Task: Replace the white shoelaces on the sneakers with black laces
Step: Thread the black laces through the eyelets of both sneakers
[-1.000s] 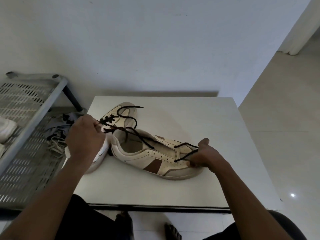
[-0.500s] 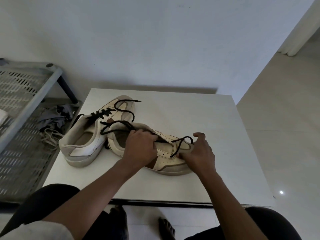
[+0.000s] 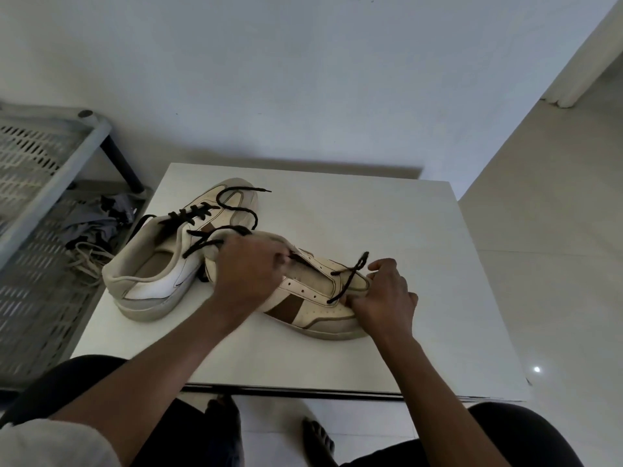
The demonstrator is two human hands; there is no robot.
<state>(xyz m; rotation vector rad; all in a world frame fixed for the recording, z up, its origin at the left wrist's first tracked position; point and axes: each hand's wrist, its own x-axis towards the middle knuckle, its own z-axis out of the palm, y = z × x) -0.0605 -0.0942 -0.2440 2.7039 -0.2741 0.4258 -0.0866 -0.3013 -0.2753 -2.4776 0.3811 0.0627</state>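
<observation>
Head view: the left hand point(image 3: 249, 267) is down over the tongue of the cream leather sneaker point(image 3: 320, 310) with the brown side stripe, fingers curled round its black woven lace point(image 3: 357, 267), and the shoe lies mid-way across the white square counter point(image 3: 371, 214), toe out toward 4 o'clock. The right hand point(image 3: 384, 294) works the toe end, thumb and fingers pinching that same lace by the lowest eyelets, forefinger lifted. At 10 o'clock the second cream sneaker point(image 3: 158, 281), black-laced already, touches the first, and out at 9 o'clock loose white laces point(image 3: 86, 261) lie on a grey slatted rack point(image 3: 50, 291).
</observation>
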